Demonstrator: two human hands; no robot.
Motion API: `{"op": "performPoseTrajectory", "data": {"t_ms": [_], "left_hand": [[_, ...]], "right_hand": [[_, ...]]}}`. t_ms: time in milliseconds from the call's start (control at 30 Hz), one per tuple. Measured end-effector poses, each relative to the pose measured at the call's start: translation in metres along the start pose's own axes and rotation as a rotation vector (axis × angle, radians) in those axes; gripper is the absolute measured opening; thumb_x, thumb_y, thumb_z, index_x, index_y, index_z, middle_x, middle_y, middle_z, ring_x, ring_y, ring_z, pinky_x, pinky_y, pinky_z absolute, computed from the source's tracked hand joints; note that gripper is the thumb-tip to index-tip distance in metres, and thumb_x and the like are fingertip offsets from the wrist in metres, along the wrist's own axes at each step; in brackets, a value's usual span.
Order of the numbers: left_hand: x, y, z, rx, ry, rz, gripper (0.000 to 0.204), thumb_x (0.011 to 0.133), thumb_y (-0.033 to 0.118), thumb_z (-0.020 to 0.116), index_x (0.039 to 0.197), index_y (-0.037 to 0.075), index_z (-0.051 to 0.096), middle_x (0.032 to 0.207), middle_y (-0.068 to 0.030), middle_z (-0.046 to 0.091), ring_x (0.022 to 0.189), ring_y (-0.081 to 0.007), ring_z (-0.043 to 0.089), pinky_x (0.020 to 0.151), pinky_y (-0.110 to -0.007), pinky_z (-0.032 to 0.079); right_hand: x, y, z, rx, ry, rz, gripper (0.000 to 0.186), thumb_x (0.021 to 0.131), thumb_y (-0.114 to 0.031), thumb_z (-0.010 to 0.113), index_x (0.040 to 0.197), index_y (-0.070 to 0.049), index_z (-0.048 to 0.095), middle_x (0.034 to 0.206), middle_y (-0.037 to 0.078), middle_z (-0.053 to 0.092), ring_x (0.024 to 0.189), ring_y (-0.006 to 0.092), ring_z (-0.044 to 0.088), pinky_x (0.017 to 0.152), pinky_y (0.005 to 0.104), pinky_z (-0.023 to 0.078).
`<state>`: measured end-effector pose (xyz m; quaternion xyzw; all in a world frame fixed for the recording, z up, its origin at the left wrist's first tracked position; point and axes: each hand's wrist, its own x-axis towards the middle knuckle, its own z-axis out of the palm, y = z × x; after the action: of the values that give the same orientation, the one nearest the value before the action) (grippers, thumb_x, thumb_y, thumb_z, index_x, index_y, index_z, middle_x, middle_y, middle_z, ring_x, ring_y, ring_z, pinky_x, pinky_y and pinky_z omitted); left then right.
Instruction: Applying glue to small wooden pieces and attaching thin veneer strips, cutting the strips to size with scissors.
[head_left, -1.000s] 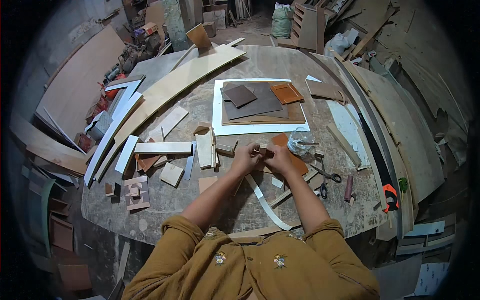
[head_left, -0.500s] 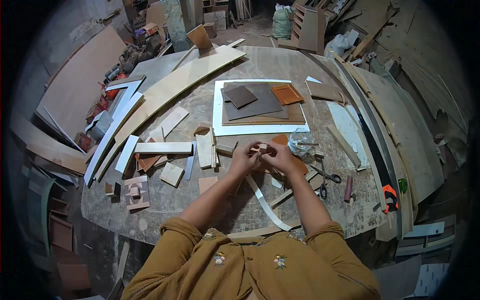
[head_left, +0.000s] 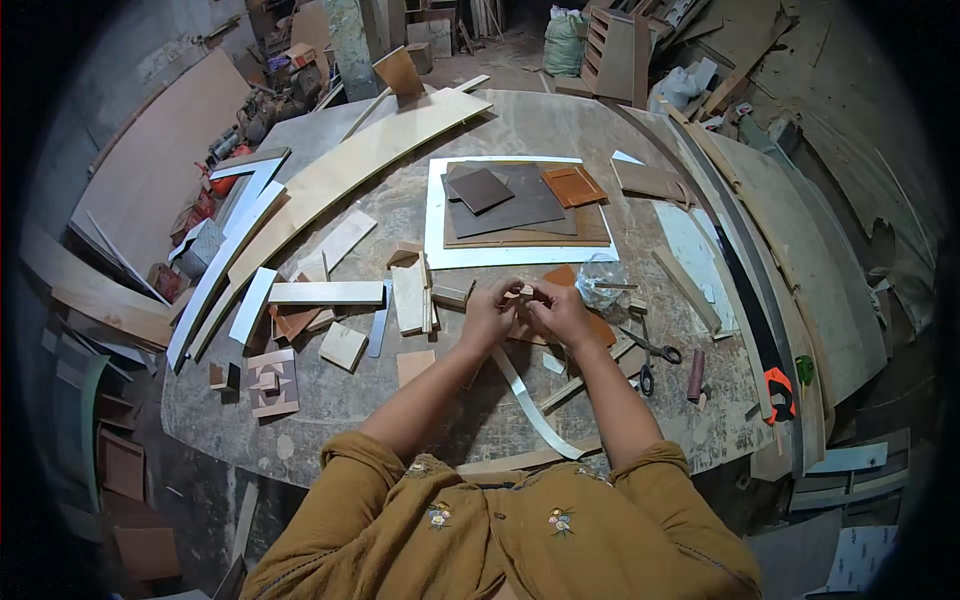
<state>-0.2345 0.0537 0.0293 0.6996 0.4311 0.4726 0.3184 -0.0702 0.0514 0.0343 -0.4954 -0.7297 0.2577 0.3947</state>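
Above the middle of the worktable, my left hand (head_left: 487,315) and my right hand (head_left: 560,312) meet at the fingertips. Between them they grip a small wooden block (head_left: 526,291), partly covered by the fingers. Beneath the hands lie reddish-brown pieces (head_left: 600,331) and a curved white strip (head_left: 530,405). Just right of my right hand sit a clear plastic bag (head_left: 601,284) and black scissors (head_left: 652,355). To the left of my left hand are a short wood block (head_left: 452,296) and an upright-looking stack of pale wood pieces (head_left: 409,300).
A white board with brown panels (head_left: 515,262) lies ahead. Long planks (head_left: 330,190) cross the left side. On the right are a handsaw with an orange handle (head_left: 779,397) and a dark red cylinder (head_left: 696,377). A small block assembly (head_left: 273,384) sits at the left front.
The small wooden block has turned slightly in my fingers, and my fingertips have shifted around it. Both hands stay in nearly the same place.
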Motion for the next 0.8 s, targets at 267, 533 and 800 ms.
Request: {"op": "performPoseTrajectory", "data": {"t_ms": [267,533,800], "left_hand": [[0.000,-0.002,0.001,-0.008,-0.004,-0.030,0.025,0.077,-0.001,0.061,0.102,0.002,0.059,0.089,-0.0125,0.065,0.079,-0.0195,0.065,0.068,-0.028,0.052],[0.000,0.007,-0.003,0.002,-0.035,-0.055,0.028,0.076,-0.003,0.058,0.104,0.002,0.058,0.093,-0.0133,0.064,0.082,-0.0216,0.065,0.071,-0.030,0.053],[-0.001,0.002,-0.003,-0.031,-0.043,-0.062,0.030,0.077,-0.003,0.058,0.107,0.002,0.057,0.098,-0.0128,0.063,0.088,-0.0230,0.064,0.074,-0.031,0.053]], "right_hand": [[0.002,-0.002,0.000,-0.006,-0.003,-0.004,0.032,0.074,-0.002,0.061,0.106,-0.001,0.061,0.092,0.014,0.067,0.082,0.0187,0.065,0.071,0.0293,0.051],[-0.001,0.008,0.005,0.061,0.061,-0.001,0.039,0.069,-0.011,0.064,0.107,-0.008,0.061,0.083,0.015,0.065,0.073,0.0259,0.065,0.066,0.0330,0.052],[-0.008,0.006,0.016,-0.169,0.063,0.029,0.020,0.064,-0.011,0.066,0.079,0.000,0.058,0.073,0.015,0.058,0.071,0.0323,0.058,0.064,0.0384,0.047]]}}
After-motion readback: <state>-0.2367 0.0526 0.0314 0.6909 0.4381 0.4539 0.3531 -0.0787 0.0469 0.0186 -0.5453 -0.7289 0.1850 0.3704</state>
